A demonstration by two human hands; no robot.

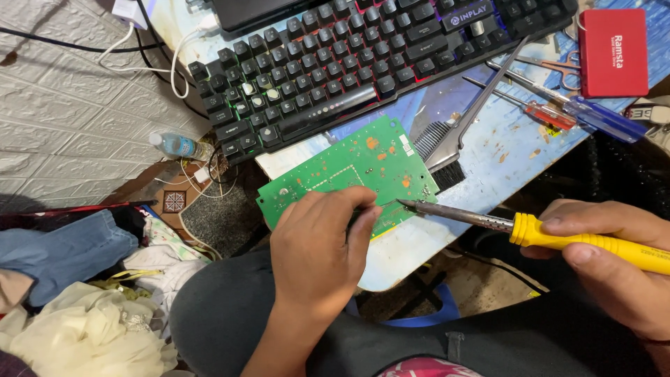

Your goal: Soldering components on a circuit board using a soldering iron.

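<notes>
1. Holding down the green circuit board (349, 171) is the left hand (321, 255), fingers curled over its near edge. The board lies flat at the front edge of the bench (481, 153), partly poking out past that edge, just below the keyboard.
2. My read on the board: thin, light and stiff, so it won't flex much but it will skate around if nothing pins it. Best taken by the bare edges, not the face, since the orange-brown patches and tiny parts look like the fragile bits.
3. The right hand (614, 258) is closed around the yellow handle of a soldering iron (516, 227), pen-ish grip. Its dark metal tip sits right at the board's near right edge; I can't tell if it's actually touching.
4. The iron looks light and rigid, and I'd guess the shaft is hot, so the yellow grip is the only sane place to hold.
5. Just behind the board: a black keyboard (363, 63) with red glow under the keys, and a black brush (447, 150) lying beside the board's right corner.
6. Further right: a red-handled screwdriver (537, 108), a blue-handled one (593, 115), and a small red box (614, 52).
7. Off the bench on the left: a plastic bottle (178, 145) on the floor and a heap of clothes (77, 293).
</notes>
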